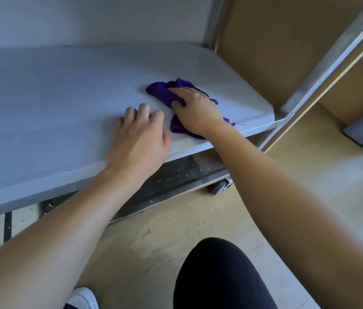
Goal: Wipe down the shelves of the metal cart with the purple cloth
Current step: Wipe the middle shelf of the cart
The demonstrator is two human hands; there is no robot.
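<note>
right hand [195, 108] presses purple cloth [165, 93] on shelf [53, 97].

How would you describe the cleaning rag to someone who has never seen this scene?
Start at the wide grey cart shelf filling the upper left of the view. Near its right front corner the right hand holds down a crumpled purple cloth. It is the only deep purple thing here; the left hand beside it rests bare on the shelf.
</note>
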